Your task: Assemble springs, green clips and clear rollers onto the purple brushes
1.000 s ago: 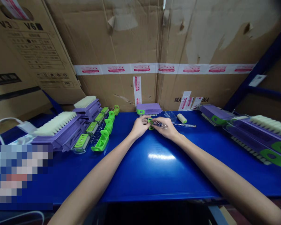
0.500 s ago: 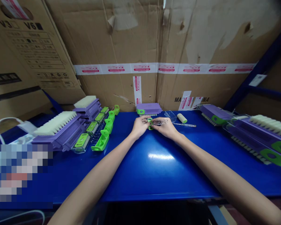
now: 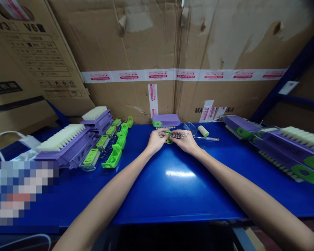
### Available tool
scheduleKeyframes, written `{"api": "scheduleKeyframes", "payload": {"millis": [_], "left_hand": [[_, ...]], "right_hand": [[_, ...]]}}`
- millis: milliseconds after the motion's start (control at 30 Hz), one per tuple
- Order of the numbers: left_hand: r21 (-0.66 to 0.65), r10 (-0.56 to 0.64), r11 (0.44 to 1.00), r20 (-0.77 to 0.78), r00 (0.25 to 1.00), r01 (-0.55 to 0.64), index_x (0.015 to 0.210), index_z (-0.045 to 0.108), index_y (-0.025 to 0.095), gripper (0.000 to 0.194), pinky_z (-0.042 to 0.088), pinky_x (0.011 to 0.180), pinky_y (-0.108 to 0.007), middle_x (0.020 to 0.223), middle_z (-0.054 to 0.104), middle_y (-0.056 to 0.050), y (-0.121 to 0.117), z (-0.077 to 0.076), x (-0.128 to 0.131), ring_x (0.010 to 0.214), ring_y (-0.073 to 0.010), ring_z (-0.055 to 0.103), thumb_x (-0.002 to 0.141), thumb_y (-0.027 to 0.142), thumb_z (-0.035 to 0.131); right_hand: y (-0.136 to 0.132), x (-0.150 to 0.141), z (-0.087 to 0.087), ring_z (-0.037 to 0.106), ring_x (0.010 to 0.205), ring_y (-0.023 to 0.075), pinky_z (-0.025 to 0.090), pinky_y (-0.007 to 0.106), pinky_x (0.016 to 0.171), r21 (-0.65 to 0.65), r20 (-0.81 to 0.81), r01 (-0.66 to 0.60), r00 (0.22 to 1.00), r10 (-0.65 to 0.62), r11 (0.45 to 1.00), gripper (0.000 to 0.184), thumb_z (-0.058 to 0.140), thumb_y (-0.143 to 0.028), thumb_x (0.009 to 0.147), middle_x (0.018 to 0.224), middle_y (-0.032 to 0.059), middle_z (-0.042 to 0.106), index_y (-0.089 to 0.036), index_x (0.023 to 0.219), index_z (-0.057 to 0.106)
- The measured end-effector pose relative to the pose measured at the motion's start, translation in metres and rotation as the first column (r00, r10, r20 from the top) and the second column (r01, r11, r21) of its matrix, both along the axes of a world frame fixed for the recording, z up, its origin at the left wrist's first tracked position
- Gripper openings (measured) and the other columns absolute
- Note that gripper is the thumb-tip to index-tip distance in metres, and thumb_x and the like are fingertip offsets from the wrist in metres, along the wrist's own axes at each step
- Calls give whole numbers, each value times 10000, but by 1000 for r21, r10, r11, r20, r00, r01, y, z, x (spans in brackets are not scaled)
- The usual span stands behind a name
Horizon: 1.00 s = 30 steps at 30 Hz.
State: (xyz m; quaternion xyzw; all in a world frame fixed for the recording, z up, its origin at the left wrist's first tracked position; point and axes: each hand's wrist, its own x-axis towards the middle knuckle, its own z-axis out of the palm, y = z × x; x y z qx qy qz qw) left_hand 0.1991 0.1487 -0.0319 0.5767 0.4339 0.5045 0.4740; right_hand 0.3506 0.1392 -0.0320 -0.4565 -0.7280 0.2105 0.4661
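Note:
My left hand [image 3: 155, 140] and my right hand [image 3: 185, 143] meet at the far middle of the blue table [image 3: 172, 188]. The left fingers pinch a small green plastic piece [image 3: 169, 137]. A metal coil spring [image 3: 180, 134] reaches from that piece to the right, and my right hand's fingers close on it. Just behind the hands lies a purple brush body with a green end [image 3: 166, 121].
Purple brushes with white bristles [image 3: 68, 141] and a row of green parts [image 3: 114, 141] lie at the left. More purple and green brush parts [image 3: 282, 146] lie at the right. A clear cover [image 3: 190, 128], a small roller [image 3: 203, 130] and a thin rod sit beyond my right hand. Cardboard boxes [image 3: 172, 52] wall the back.
The spring's free end has risen and swung from low right toward level behind my right hand. Both hands stay in place at the green piece.

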Motion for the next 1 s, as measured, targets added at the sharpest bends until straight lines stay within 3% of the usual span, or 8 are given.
{"api": "scheduleKeyframes", "payload": {"millis": [233,433,533,667,800,1000], "left_hand": [[35,-41,998,-44,998,43,996,668,96,317,503,581,-200,631,600,16,4,-1,-3,574,-90,595,696,7,622],[20,-67,998,10,998,67,986,675,98,287,510,601,-217,631,607,9,6,-3,-5,581,-97,593,702,59,653],[-24,-113,993,24,993,114,997,672,100,287,528,612,-242,659,617,-1,5,-2,-7,595,-107,607,711,90,672],[-72,-174,981,54,983,178,1032,655,98,348,538,631,-256,715,635,-17,3,2,-10,638,-119,631,687,80,700],[-115,-220,967,87,972,229,1099,620,103,457,553,665,-274,815,656,-40,-2,6,-9,694,-129,651,654,22,677],[-110,-242,962,94,966,251,1110,614,108,476,557,651,-275,849,661,-50,-6,8,-6,704,-132,648,642,37,671]], "right_hand": [[-2,2,2,681,754,211,519,304,706,133,178,37,982,-61,990,122,667,-291,778,808,72,726,-176,763,706],[-2,7,6,666,818,178,522,304,768,239,226,-143,970,88,960,274,639,-165,751,933,68,706,-184,1019,692],[-1,9,5,661,768,164,524,296,745,233,195,-142,976,97,962,180,637,-160,753,863,59,706,-178,916,712],[1,9,4,671,830,177,522,307,797,175,125,-103,989,82,979,190,677,-172,740,923,66,718,-178,927,709],[1,9,5,661,896,200,504,323,835,124,162,-91,984,70,988,147,667,-152,752,955,73,717,-177,887,719],[-2,8,7,633,818,185,491,297,750,110,176,-63,984,43,992,117,661,-163,760,908,55,688,-185,861,716]]}}
